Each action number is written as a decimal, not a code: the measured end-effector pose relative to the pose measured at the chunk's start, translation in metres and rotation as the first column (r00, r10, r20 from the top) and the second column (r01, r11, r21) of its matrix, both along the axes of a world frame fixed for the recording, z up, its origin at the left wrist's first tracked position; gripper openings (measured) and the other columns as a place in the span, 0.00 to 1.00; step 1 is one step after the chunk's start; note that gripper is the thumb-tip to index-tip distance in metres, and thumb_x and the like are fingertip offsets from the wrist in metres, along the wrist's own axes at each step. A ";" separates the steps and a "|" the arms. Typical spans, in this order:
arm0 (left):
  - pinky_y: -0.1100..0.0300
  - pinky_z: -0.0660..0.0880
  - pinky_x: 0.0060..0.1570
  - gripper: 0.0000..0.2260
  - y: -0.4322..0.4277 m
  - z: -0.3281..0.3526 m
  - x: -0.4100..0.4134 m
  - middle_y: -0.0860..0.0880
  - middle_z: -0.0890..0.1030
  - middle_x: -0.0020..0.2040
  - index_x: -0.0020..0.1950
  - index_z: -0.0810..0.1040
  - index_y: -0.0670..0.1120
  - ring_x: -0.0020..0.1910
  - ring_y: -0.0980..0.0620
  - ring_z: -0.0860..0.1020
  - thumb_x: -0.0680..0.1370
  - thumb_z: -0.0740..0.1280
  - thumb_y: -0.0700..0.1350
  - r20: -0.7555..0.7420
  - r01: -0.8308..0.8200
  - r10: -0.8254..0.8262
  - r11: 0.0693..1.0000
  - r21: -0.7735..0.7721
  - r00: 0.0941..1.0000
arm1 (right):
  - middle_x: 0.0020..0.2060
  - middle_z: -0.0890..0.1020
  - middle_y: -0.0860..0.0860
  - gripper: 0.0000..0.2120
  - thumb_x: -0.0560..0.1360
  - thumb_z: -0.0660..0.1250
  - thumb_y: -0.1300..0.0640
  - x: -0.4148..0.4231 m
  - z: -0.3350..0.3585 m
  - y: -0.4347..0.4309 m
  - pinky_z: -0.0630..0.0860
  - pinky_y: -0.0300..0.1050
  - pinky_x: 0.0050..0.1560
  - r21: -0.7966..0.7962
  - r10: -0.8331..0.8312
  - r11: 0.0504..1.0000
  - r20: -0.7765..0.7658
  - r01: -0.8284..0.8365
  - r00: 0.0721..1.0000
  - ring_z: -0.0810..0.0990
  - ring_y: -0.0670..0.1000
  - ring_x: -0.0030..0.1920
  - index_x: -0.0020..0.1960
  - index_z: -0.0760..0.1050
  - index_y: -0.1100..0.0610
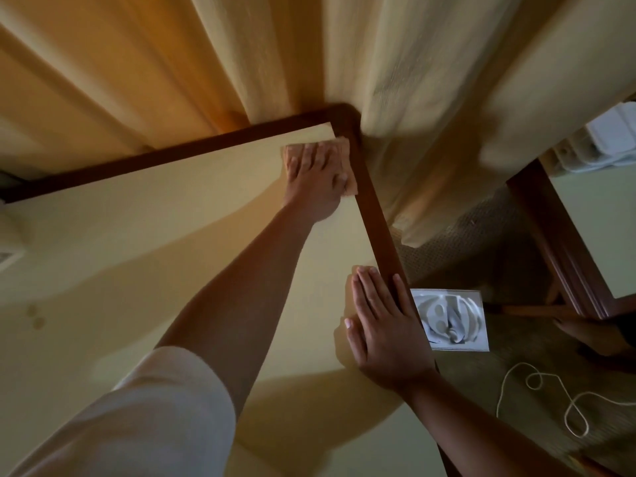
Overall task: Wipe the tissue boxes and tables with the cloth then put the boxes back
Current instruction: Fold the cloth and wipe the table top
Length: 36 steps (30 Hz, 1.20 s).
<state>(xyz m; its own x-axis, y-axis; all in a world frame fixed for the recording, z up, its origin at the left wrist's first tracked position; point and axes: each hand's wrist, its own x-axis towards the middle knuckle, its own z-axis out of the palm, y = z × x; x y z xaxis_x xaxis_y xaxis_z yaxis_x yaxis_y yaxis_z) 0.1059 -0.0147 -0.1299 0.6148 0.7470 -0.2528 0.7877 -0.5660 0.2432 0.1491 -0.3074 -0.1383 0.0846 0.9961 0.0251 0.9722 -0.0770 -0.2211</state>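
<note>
**Cloth flat on the counter's far right corner, box down on the floor**

The counter point(137, 253) has a pale top with a dark wood rim. The cloth point(342, 146) is a small tan thing lying flat right in the counter's far right corner, and its edge just reaches the rim there.

The left grip point(315, 177) is on top of the cloth with fingers straight and spread, palm down. It's pressing the cloth, not curled round it. That arm reaches across the counter from the near left side, with a white sleeve point(155, 407) pushed up above the elbow.

The right grip point(382, 328) lies flat on the counter's right edge, closer to the near end. Its fingers are straight and together, the outer ones sit on the wood rim, and it holds nothing.

The tissue box point(451, 320) is off the counter. It sits on the floor point(464, 235) just beside the counter's right edge, close to the right grip, grey-and-white patterned top facing up.

A thin white cord point(571, 404) lies in loops on the floor, further out from the counter than the box. A yellowish curtain point(172, 63) hangs behind the counter's far side and bunches round the far right corner. A second counter point(599, 235) stands well apart to the right, with something white point(609, 139) on its far end that's too blurry to name.
</note>
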 end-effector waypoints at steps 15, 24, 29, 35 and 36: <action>0.44 0.39 0.81 0.28 -0.134 0.007 -0.073 0.49 0.44 0.87 0.87 0.46 0.50 0.85 0.45 0.40 0.89 0.49 0.55 -0.027 -0.037 0.034 0.994 -0.101 0.999 | 0.80 0.64 0.61 0.30 0.83 0.56 0.49 -0.001 -0.008 -0.002 0.53 0.64 0.81 0.046 0.019 0.999 0.027 -0.020 0.999 0.57 0.59 0.82 0.80 0.62 0.65; 0.44 0.41 0.82 0.35 -0.217 0.031 -0.104 0.47 0.42 0.87 0.87 0.45 0.49 0.85 0.44 0.39 0.86 0.60 0.53 -0.062 -0.108 0.095 0.961 -0.256 0.994 | 0.74 0.73 0.56 0.27 0.81 0.64 0.54 -0.003 0.011 -0.021 0.60 0.59 0.79 0.097 0.130 0.988 -0.112 -0.119 0.985 0.70 0.58 0.75 0.79 0.66 0.57; 0.44 0.42 0.82 0.33 -0.264 0.045 -0.115 0.45 0.43 0.87 0.87 0.47 0.48 0.85 0.42 0.41 0.85 0.59 0.47 -0.087 -0.119 0.096 0.938 -0.325 0.992 | 0.63 0.80 0.52 0.17 0.78 0.65 0.56 -0.013 0.013 -0.068 0.65 0.57 0.74 0.088 0.215 0.974 -0.088 -0.207 0.973 0.75 0.58 0.66 0.67 0.78 0.54; 0.44 0.45 0.82 0.34 -0.322 0.049 -0.130 0.46 0.46 0.87 0.87 0.50 0.51 0.85 0.42 0.43 0.83 0.60 0.43 -0.118 -0.071 0.034 0.942 -0.327 0.992 | 0.67 0.78 0.55 0.20 0.76 0.60 0.55 -0.020 0.011 -0.142 0.62 0.61 0.78 0.036 0.261 0.965 -0.072 -0.259 0.963 0.72 0.60 0.72 0.64 0.79 0.58; 0.45 0.44 0.82 0.34 -0.334 0.047 -0.134 0.46 0.46 0.87 0.87 0.50 0.51 0.85 0.42 0.43 0.83 0.61 0.44 -0.119 -0.072 0.035 0.946 -0.318 0.992 | 0.67 0.79 0.56 0.19 0.76 0.60 0.55 -0.021 0.010 -0.153 0.63 0.61 0.77 0.053 0.254 0.967 -0.075 -0.251 0.964 0.73 0.60 0.72 0.63 0.79 0.59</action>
